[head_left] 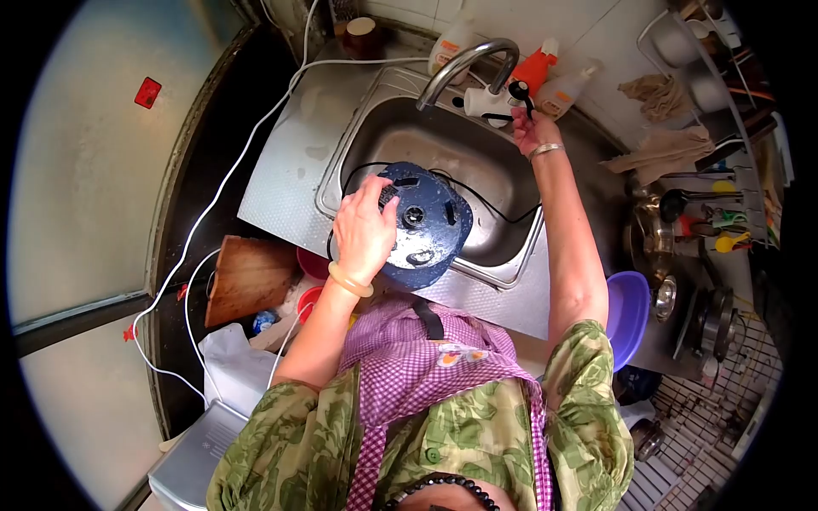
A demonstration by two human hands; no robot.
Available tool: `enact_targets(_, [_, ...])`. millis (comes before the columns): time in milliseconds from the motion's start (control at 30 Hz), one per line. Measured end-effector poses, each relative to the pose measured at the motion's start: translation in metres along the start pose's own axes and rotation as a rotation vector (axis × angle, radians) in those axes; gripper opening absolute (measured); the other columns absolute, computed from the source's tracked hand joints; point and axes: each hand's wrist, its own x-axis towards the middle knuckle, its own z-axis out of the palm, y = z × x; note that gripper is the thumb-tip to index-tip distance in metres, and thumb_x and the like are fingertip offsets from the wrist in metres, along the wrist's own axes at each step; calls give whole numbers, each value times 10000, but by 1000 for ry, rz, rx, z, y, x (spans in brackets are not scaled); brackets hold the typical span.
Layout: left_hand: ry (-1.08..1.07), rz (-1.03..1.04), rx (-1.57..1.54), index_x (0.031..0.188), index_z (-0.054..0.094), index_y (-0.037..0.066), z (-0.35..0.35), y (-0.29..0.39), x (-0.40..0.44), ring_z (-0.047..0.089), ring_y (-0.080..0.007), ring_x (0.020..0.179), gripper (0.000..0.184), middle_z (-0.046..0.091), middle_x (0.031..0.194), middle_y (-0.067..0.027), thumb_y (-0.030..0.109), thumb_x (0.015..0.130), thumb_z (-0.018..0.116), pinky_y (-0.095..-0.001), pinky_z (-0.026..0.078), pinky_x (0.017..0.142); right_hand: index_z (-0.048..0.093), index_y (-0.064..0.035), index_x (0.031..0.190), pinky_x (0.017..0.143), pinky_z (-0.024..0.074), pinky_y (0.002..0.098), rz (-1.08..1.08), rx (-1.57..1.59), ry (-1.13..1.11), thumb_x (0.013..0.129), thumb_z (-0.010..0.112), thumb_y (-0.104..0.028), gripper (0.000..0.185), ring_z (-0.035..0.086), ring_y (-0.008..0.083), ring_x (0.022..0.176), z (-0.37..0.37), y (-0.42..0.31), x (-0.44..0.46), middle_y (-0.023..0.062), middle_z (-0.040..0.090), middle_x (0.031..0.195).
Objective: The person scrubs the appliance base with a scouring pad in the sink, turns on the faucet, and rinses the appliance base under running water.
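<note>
My left hand (365,226) grips the edge of a wet, dark blue round appliance (422,217), its vented underside with black feet facing up. It is held over the near left part of the steel sink (503,170). A thin black cord (490,203) runs across the basin beside it. My right hand (534,132) is stretched to the back right of the sink, its fingers closed around a small black piece with a rounded end (520,90). I cannot tell what this piece is. It is close to a white cylinder (484,102) behind the sink.
A curved metal faucet (469,64) arches over the basin. Behind it stand an orange spray bottle (537,66) and a white bottle (569,89). A purple basin (628,315) is at the right, a wooden board (249,281) at the left. White cables (230,170) hang at the left.
</note>
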Motion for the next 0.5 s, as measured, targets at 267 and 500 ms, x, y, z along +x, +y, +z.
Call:
enact_targets(267, [43, 24, -35, 1137, 627, 94, -5, 3, -3, 648, -421, 939, 265, 711, 1018, -152, 153, 884, 675, -497, 515, 815, 586, -73, 943, 458, 355, 247, 11, -122, 40, 1047, 457, -264, 253, 490, 121, 570, -12, -14, 17, 15, 602, 733])
enact_targets(500, [87, 68, -54, 1118, 616, 87, -4, -4, -7, 648, -418, 930, 262, 707, 991, -158, 139, 873, 689, -501, 511, 794, 613, -130, 859, 411, 276, 212, 12, -136, 142, 1028, 483, -293, 269, 408, 56, 471, -20, -40, 33, -68, 532, 630])
